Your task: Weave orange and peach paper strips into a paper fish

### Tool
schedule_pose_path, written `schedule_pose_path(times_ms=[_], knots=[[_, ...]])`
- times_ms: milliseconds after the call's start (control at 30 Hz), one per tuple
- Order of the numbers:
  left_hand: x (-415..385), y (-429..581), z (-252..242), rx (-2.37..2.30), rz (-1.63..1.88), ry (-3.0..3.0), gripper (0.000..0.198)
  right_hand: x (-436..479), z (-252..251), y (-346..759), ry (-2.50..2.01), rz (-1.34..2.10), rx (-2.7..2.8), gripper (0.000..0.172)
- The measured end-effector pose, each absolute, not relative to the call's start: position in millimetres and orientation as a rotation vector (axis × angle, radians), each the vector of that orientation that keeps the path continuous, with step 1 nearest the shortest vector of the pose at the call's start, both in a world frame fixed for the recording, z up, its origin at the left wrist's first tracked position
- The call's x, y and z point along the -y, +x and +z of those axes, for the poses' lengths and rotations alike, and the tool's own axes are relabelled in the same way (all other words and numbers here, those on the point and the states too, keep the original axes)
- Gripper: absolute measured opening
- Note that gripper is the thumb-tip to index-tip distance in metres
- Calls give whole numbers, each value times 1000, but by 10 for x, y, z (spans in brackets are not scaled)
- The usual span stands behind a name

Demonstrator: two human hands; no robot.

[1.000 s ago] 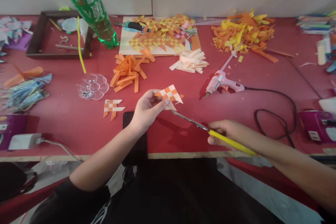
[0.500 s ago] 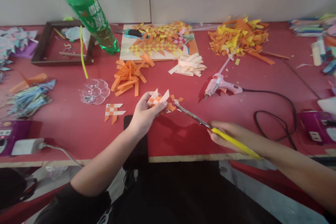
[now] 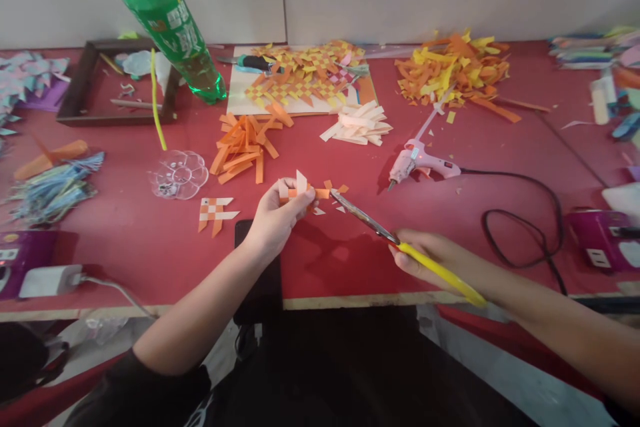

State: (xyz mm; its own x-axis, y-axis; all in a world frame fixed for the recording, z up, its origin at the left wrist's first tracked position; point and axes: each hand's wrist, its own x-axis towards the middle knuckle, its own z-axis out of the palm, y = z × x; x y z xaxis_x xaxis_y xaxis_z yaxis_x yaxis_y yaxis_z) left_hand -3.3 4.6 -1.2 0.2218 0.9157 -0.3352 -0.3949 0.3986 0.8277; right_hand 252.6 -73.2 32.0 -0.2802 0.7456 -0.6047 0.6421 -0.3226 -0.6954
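Pinching a woven orange-and-white paper piece (image 3: pixel 301 183) above the red table (image 3: pixel 175 240), the left hand (image 3: pixel 280 213) covers part of it. The right hand (image 3: pixel 425 252) grips yellow-handled scissors (image 3: pixel 415 254), tips at the piece's three o'clock, among small scraps (image 3: pixel 328 184). From the piece, orange strips (image 3: pixel 244 143) lie at ten o'clock, pale strips (image 3: pixel 359 123) at one, a pink glue gun (image 3: pixel 425 161) between two and three, a similar woven shape (image 3: pixel 214 211) toward nine. At seven, the left forearm (image 3: pixel 220 290) partly hides a flat black object (image 3: pixel 266 287); a green bottle (image 3: pixel 185 40) is at eleven.
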Motion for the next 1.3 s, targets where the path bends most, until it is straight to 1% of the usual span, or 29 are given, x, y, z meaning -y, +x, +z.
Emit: schedule_pose_path(times_ms=[500, 800, 1033, 1300], knots=[[-7, -63, -25, -957, 916, 761, 30, 692, 315, 2493, -1822, 1722, 1734, 52], [-6, -53, -3, -958, 892, 816, 33, 665, 361, 2465, -1833, 1765, 1713, 55], [16, -47, 2, -959, 879, 845, 29, 641, 379, 2443, -1853, 1755, 1720, 54], [2, -54, -9, -973, 871, 855, 29, 635, 385, 2427, -1859, 1729, 1733, 53]])
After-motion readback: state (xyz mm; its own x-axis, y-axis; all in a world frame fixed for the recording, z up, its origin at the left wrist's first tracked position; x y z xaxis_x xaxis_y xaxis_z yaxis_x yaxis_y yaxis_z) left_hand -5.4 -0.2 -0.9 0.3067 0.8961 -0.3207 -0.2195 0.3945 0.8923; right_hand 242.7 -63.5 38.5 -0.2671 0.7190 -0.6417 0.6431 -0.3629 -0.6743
